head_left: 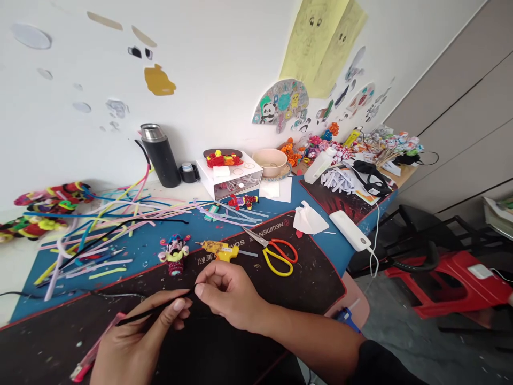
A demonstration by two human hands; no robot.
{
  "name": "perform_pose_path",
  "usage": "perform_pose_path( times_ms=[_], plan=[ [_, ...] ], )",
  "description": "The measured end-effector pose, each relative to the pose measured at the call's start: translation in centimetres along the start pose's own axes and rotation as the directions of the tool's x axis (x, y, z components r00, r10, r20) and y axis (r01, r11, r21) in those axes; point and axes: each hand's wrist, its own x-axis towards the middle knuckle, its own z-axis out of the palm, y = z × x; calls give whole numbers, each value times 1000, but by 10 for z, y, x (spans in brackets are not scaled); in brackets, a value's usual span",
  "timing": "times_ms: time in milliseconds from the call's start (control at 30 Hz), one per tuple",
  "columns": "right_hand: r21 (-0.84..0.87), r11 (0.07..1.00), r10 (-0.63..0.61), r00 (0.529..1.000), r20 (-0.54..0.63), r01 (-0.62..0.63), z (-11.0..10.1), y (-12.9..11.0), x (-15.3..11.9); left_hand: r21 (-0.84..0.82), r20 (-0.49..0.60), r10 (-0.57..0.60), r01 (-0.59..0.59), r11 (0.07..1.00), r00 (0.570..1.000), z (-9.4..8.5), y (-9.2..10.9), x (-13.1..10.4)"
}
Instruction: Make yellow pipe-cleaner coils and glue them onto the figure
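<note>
Between the thumb and fingers of my left hand (138,337) lies a black pipe cleaner (146,314), one end of it running back across the palm. My right hand (234,299) pinches the other end, fingertips close to those of the left. Just beyond my hands a small figure (175,256) of coloured pipe cleaners is on the dark mat. Right of it rest a yellow hot glue gun (219,249) and scissors (276,254) with red and yellow handles. A pink tool (95,350), partly covered by my left hand, lies at the lower left.
Loose coloured pipe cleaners (100,230) spread over the left. Behind stand a black thermos (161,158), a white drawer box (208,179) and a pink bowl (269,160). To the right are crumpled tissue (310,218), a white power bank (348,230) with a cable, and a red stool (460,280).
</note>
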Motion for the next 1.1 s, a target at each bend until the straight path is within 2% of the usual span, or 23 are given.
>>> perform_pose_path(
  times_ms=[233,300,367,433,500,533,600,700,867,1100],
  plan=[
    [-119,991,-64,998,-2,64,-2,-6,-2,-103,53,-19,24,994,998,0,-27,3],
    [-155,985,-78,997,21,80,-2,-6,-3,-89,52,-14,18,996,999,-4,-29,5],
    [-203,974,-95,994,53,104,-2,-7,-3,-10,58,13,-13,1000,998,-10,-23,8],
    [-264,955,-113,990,86,132,-3,-7,-1,126,63,104,-111,986,993,-16,-10,10],
    [-326,933,-120,987,107,149,-5,-6,1,235,77,256,-267,934,964,-21,4,13],
    [-358,922,-117,987,111,150,-6,-6,1,272,120,303,-325,906,945,-23,9,15],
    [-402,905,-106,989,107,141,-8,-3,2,303,157,326,-360,883,932,-24,15,17],
    [-388,917,-65,994,89,95,-11,2,0,264,163,239,-276,924,957,-21,14,17],
    [-227,974,7,998,59,6,-12,6,-1,186,113,67,-87,979,991,-15,3,10],
    [-71,997,40,998,42,-37,-9,6,1,181,136,62,-86,980,989,-19,-5,7]
  ],
)
